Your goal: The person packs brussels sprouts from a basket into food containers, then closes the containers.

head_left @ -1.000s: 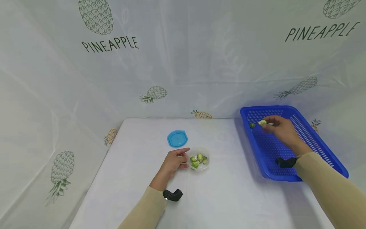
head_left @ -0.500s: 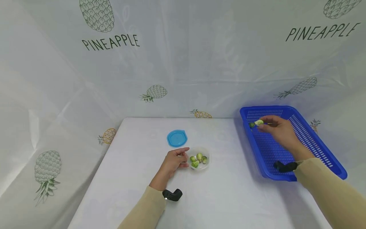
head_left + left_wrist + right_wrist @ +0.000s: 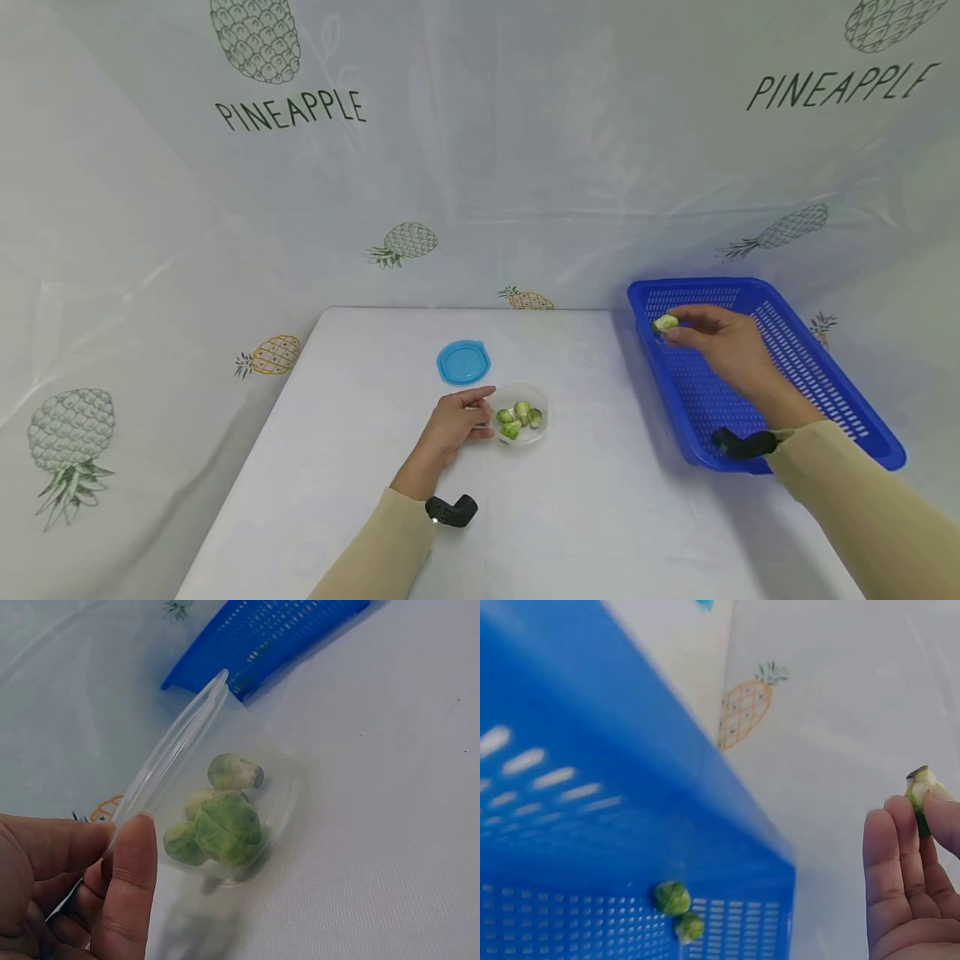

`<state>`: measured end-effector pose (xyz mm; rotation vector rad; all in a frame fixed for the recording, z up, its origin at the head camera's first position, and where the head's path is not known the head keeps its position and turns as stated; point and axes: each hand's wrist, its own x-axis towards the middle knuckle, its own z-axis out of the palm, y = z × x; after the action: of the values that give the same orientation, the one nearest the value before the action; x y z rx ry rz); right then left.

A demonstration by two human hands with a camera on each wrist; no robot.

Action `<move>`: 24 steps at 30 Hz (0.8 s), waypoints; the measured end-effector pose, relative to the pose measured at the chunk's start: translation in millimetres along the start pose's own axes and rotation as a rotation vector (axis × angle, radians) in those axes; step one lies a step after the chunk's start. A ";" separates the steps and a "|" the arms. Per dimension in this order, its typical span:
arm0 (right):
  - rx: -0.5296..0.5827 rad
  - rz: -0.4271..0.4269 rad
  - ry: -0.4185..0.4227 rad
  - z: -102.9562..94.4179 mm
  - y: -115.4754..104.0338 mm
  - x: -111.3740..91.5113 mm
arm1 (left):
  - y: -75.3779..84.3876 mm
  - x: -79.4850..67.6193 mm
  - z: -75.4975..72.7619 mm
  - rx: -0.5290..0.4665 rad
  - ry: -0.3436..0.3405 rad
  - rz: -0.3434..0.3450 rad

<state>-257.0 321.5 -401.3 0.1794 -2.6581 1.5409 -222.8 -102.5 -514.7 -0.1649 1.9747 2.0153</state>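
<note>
My left hand [image 3: 453, 425] pinches the near-left rim of a clear plastic container [image 3: 279, 796] between thumb and fingers. Inside it lie several Brussels sprouts [image 3: 227, 829], green with pale cut ends. My right hand [image 3: 723, 346] holds a single Brussels sprout [image 3: 922, 793] between thumb and fingertips, over the far left corner of the blue basket [image 3: 667, 396]. Down in that basket, two more sprouts [image 3: 673, 898] rest in a corner, as the right wrist view shows. From the head view, the held sprout overlaps them.
A blue lid [image 3: 463, 363] lies flat on the white table [image 3: 360, 392], just behind the container. The basket has raised, perforated walls and stands at the table's right. A plastic sheet [image 3: 480, 150] printed with pineapples hangs behind and at the sides.
My right hand has moved left with its sprout, toward the basket's left wall. My left hand and the container stay where they were.
</note>
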 end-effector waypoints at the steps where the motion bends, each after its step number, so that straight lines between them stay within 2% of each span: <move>1: 0.015 -0.012 0.001 1.2 -2.0 -1.2 | -0.2 -0.4 0.2 0.002 -0.001 0.002; 6: 0.080 -0.069 0.009 8.6 -9.4 -5.1 | -0.8 -1.4 1.4 0.009 0.004 0.003; 11: 0.101 -0.092 -0.007 16.0 -15.5 -8.7 | -0.8 -2.6 2.4 0.016 0.007 0.002; 17: 0.200 -0.126 -0.027 26.6 -19.2 -10.2 | 1.2 -2.7 2.6 0.017 0.006 0.002; 24: 0.227 -0.175 -0.027 42.5 -20.0 -10.8 | 2.9 -3.4 2.7 0.031 0.009 -0.010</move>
<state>-243.5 275.5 -406.4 0.4342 -2.4043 1.7875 -220.1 -100.3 -510.8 -0.1767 2.0054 1.9804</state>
